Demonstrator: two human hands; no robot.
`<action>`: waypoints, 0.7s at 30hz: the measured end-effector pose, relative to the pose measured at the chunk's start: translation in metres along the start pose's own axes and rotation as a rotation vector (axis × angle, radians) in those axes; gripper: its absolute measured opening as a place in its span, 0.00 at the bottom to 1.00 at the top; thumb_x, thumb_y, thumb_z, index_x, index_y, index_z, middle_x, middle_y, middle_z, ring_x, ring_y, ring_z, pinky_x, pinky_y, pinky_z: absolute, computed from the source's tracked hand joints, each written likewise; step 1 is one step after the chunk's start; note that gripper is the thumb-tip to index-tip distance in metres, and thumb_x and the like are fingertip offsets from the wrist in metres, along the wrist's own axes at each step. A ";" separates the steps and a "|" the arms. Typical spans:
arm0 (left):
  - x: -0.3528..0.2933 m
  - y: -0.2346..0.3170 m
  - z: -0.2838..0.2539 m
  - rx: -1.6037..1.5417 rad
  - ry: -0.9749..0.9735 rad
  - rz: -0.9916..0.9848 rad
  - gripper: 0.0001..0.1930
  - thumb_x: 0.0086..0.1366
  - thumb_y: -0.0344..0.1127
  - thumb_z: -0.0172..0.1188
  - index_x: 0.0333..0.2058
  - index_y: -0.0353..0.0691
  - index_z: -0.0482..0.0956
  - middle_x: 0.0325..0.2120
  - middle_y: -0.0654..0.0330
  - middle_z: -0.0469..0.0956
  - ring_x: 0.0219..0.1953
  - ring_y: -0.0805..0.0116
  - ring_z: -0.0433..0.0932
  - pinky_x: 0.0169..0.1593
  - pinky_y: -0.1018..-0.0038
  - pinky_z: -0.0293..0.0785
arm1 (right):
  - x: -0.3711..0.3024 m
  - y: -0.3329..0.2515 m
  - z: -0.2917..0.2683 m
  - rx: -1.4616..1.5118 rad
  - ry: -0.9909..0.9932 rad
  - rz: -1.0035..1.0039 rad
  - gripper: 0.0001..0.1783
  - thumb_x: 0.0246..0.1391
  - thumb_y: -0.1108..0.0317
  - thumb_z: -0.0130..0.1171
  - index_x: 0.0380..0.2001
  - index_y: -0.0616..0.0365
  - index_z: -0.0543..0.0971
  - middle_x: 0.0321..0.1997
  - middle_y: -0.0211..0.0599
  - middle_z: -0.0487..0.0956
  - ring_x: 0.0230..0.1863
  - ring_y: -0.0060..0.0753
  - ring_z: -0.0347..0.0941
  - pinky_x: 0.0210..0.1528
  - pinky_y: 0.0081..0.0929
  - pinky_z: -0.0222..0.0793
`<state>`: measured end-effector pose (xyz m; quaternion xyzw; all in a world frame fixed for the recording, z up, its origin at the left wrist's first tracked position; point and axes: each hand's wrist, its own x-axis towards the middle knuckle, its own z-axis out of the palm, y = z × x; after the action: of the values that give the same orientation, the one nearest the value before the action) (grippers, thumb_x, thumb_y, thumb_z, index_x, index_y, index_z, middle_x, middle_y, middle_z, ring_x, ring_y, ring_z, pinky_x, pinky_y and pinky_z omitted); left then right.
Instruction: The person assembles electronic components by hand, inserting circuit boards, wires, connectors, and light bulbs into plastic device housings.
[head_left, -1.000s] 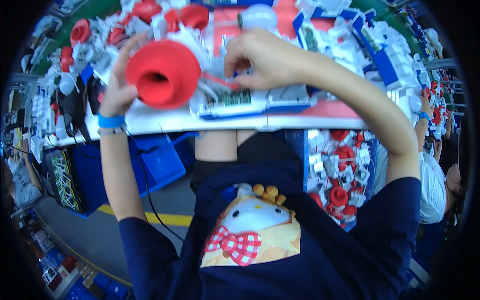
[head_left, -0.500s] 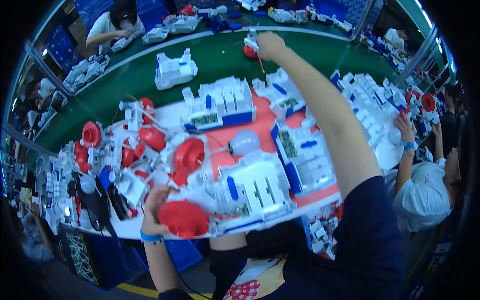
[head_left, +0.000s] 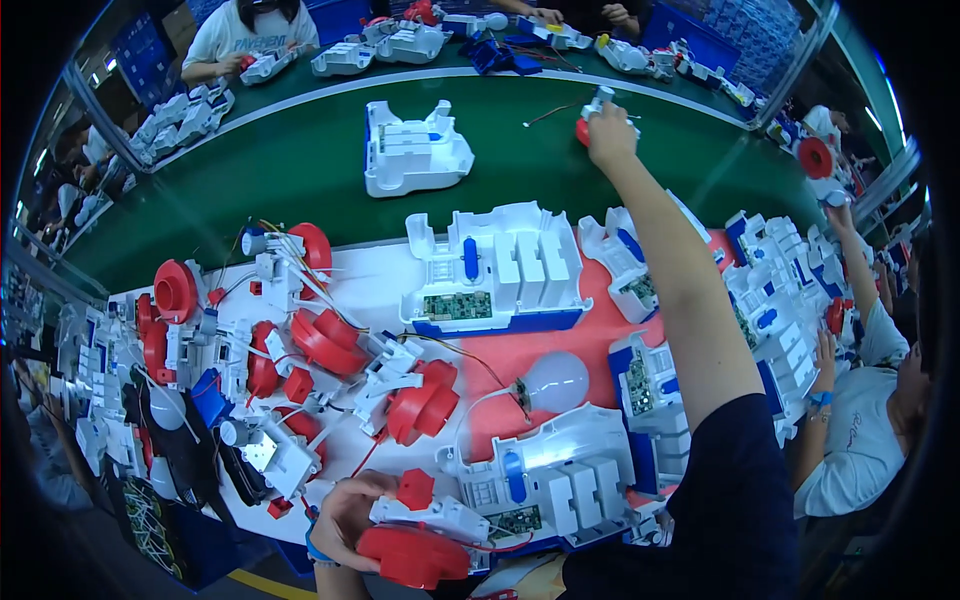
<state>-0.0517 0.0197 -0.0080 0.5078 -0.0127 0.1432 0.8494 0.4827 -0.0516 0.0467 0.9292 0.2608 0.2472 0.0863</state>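
Near the bench's front edge, my left hand (head_left: 343, 518) is closed round a red-and-white fan unit (head_left: 415, 555) with a wide red round part, a white bracket and a small red cap. It overlaps the left end of an open white housing (head_left: 560, 480) with a green circuit board. Reaching far forward over the green belt, my right hand (head_left: 610, 140) is closed on a second red-and-white unit (head_left: 584, 131); a thin wire trails from it to the left. Its grip is partly hidden by the hand itself. To its left on the belt rests another white housing (head_left: 415, 150).
A white round bulb-like part (head_left: 556, 382) lies on the red mat (head_left: 500, 350). More white housings (head_left: 500, 265) stand behind and to the right. Several red-and-white units (head_left: 330, 340) with loose wires crowd the bench's left. Co-workers sit across the belt and at the right.
The view has shifted, so most things appear lower and farther right. My left hand's unit has turned, showing its white bracket and red cap. My right hand still grips its unit over the belt.
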 end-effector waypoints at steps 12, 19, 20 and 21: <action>-0.005 -0.003 -0.019 0.052 -0.062 0.032 0.41 0.22 0.34 0.73 0.40 0.34 0.62 0.38 0.46 0.66 0.42 0.53 0.67 0.45 0.63 0.63 | 0.001 0.045 0.024 0.085 0.098 0.007 0.08 0.40 0.74 0.51 0.29 0.61 0.75 0.38 0.45 0.71 0.39 0.44 0.71 0.37 0.33 0.70; 0.001 -0.005 -0.019 0.007 -0.150 0.052 0.37 0.36 0.34 0.64 0.47 0.34 0.58 0.45 0.48 0.62 0.48 0.52 0.61 0.51 0.63 0.55 | -0.005 0.073 0.013 0.102 0.136 -0.071 0.07 0.40 0.74 0.47 0.25 0.57 0.74 0.31 0.45 0.73 0.32 0.45 0.72 0.34 0.36 0.69; 0.005 -0.010 -0.022 0.008 -0.058 0.048 0.40 0.23 0.32 0.72 0.41 0.34 0.64 0.38 0.46 0.68 0.43 0.54 0.66 0.48 0.61 0.58 | -0.003 0.079 0.014 0.071 0.149 -0.101 0.06 0.41 0.72 0.48 0.23 0.58 0.75 0.30 0.44 0.74 0.33 0.44 0.72 0.34 0.36 0.69; 0.007 -0.006 -0.017 -0.035 -0.052 0.032 0.40 0.23 0.32 0.72 0.41 0.34 0.64 0.39 0.45 0.67 0.43 0.54 0.66 0.48 0.62 0.58 | -0.002 0.085 0.011 0.089 0.217 -0.152 0.06 0.40 0.72 0.47 0.22 0.57 0.74 0.29 0.45 0.74 0.32 0.45 0.72 0.33 0.37 0.69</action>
<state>-0.0457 0.0328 -0.0204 0.4962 -0.0456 0.1433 0.8551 0.5242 -0.1249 0.0605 0.8773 0.3491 0.3274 0.0349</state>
